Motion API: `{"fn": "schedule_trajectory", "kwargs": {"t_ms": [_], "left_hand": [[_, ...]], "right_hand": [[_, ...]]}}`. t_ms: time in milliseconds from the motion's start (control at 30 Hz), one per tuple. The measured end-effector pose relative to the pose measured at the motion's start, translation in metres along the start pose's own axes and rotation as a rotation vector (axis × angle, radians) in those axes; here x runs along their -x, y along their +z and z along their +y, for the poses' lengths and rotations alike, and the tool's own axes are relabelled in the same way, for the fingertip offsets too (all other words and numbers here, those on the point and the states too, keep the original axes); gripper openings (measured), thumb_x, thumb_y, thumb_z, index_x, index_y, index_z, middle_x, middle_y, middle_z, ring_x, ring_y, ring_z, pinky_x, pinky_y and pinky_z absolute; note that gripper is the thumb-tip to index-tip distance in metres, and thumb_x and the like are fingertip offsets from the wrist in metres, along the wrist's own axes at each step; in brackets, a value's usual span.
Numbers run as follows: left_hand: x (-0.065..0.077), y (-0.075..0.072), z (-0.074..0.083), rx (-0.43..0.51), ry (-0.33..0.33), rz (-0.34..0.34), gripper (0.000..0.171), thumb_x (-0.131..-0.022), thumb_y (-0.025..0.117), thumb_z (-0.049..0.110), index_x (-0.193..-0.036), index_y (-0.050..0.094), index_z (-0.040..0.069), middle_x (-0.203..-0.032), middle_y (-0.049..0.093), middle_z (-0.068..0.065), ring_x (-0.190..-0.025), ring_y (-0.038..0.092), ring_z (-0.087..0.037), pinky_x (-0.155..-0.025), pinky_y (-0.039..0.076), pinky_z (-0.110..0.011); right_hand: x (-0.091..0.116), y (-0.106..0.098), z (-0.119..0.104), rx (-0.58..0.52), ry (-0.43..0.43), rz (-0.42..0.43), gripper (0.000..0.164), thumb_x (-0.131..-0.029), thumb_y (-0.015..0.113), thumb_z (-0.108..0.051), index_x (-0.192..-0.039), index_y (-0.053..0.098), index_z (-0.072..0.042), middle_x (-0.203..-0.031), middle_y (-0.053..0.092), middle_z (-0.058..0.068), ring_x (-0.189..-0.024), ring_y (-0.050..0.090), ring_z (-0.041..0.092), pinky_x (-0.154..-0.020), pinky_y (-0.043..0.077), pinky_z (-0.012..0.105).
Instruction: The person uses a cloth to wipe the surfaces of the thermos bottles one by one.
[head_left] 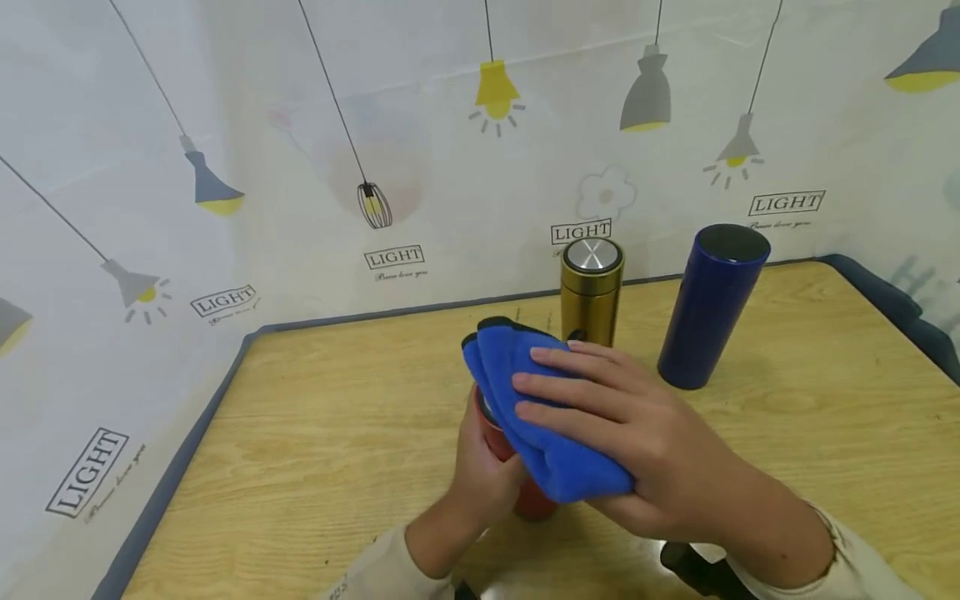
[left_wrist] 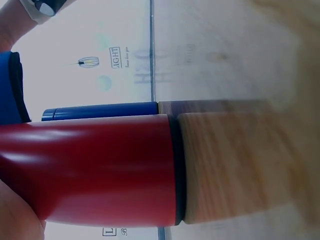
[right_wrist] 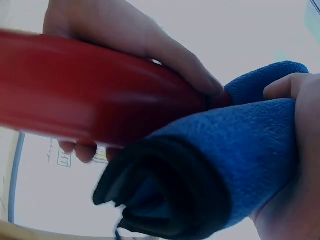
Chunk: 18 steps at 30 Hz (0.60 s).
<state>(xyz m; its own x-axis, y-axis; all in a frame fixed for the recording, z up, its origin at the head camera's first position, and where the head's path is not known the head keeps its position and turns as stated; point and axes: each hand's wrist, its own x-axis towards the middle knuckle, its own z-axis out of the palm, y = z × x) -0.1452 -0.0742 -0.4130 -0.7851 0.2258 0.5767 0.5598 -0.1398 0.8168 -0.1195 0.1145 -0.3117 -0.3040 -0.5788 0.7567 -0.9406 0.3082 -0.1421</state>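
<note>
My left hand (head_left: 483,479) grips a red thermos bottle (left_wrist: 90,170) around its upper part, thumb on the near side in the head view. The bottle's dark base rim stands at the wooden table in the left wrist view. In my right hand (head_left: 637,425) is a folded blue cloth (head_left: 555,458) with black edging. The fingers lie spread over the cloth, which leans against the bottle's top and side. Most of the bottle's top is hidden under cloth and hand in the head view; the right wrist view shows the cloth overlapping its upper end.
A gold thermos bottle (head_left: 588,308) with a steel lid stands just behind the hands. To its right is a tall dark blue bottle (head_left: 708,308). The wooden tabletop (head_left: 337,417) ends at a wall sheet (head_left: 450,167) printed with lamps.
</note>
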Motion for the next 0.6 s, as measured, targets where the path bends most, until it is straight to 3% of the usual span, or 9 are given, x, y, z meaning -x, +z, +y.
{"fn": "schedule_trajectory", "kwargs": {"t_ms": [100, 200, 333, 467, 600], "left_hand": [[0.0004, 0.0000, 0.0003, -0.067, 0.010, 0.025, 0.057, -0.093, 0.067, 0.016, -0.138, 0.038, -0.004, -0.127, 0.056, -0.027, -0.119, 0.059, -0.013, -0.098, 0.055, -0.034], [0.0006, 0.0002, 0.0004, -0.109, 0.005, 0.041, 0.054, -0.092, 0.066, 0.008, -0.137, 0.038, -0.005, -0.128, 0.057, -0.026, -0.120, 0.058, -0.012, -0.099, 0.053, -0.033], [0.0001, 0.0006, 0.0012, -0.074, -0.008, 0.026, 0.060, -0.092, 0.067, 0.009, -0.141, 0.035, -0.003, -0.133, 0.054, -0.025, -0.124, 0.057, -0.016, -0.102, 0.052, -0.035], [0.0006, 0.0003, 0.0012, -0.045, -0.011, 0.008, 0.061, -0.092, 0.067, 0.013, -0.141, 0.034, -0.002, -0.132, 0.054, -0.024, -0.123, 0.057, -0.017, -0.101, 0.053, -0.036], [0.0008, -0.0012, -0.0017, -0.089, 0.018, 0.011, 0.053, -0.094, 0.065, 0.010, -0.138, 0.037, -0.001, -0.127, 0.056, -0.023, -0.119, 0.059, -0.015, -0.098, 0.054, -0.034]], "right_hand": [[-0.0013, 0.0026, -0.0017, 0.005, -0.022, -0.016, 0.043, -0.103, 0.047, -0.034, -0.134, 0.063, -0.008, -0.140, 0.061, 0.010, -0.139, 0.048, 0.032, -0.123, 0.026, 0.038], [-0.0014, 0.0053, -0.0040, 0.019, 0.009, -0.045, 0.044, -0.104, 0.046, -0.036, -0.137, 0.060, -0.009, -0.143, 0.058, 0.010, -0.141, 0.046, 0.031, -0.124, 0.024, 0.039], [0.0000, 0.0048, -0.0053, 0.035, 0.062, -0.044, 0.044, -0.106, 0.042, -0.038, -0.135, 0.061, -0.011, -0.142, 0.059, 0.008, -0.140, 0.047, 0.032, -0.124, 0.024, 0.040], [-0.0001, 0.0037, -0.0042, 0.022, 0.012, 0.005, 0.042, -0.105, 0.043, -0.035, -0.131, 0.064, -0.009, -0.137, 0.063, 0.010, -0.135, 0.050, 0.032, -0.123, 0.026, 0.039], [-0.0014, 0.0051, -0.0046, 0.009, -0.025, 0.003, 0.043, -0.104, 0.046, -0.035, -0.133, 0.063, -0.008, -0.138, 0.062, 0.011, -0.136, 0.050, 0.032, -0.123, 0.027, 0.040]]}}
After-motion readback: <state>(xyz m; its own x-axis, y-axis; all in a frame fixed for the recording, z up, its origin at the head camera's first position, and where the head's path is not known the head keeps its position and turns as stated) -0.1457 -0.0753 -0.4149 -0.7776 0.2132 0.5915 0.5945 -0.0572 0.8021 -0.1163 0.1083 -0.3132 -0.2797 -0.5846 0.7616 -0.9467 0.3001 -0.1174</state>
